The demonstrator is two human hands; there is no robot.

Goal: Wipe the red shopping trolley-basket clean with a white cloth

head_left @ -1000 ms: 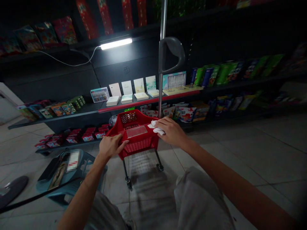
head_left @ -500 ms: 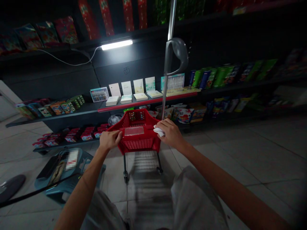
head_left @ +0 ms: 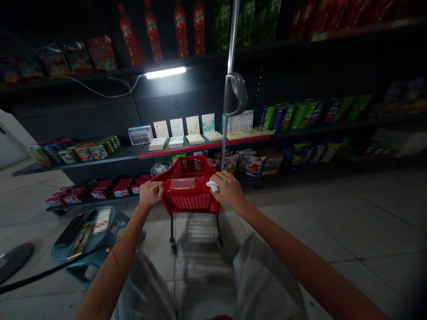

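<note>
Here, left fingers (head_left: 154, 186) tight round edge of red cart (head_left: 190, 202), right fingers (head_left: 220, 178) round white cloth (head_left: 212, 186) there, open floor (head_left: 300, 213) rightward

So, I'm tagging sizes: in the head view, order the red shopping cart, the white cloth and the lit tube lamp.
1. Red shopping cart
2. Lit tube lamp
3. White cloth, partly hidden by the right hand; only its visible part is ranked.

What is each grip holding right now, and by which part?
The left grip holds the red cart by its handle's left end. The right grip holds a white cloth, one end poking out, at the handle's right end.
</note>
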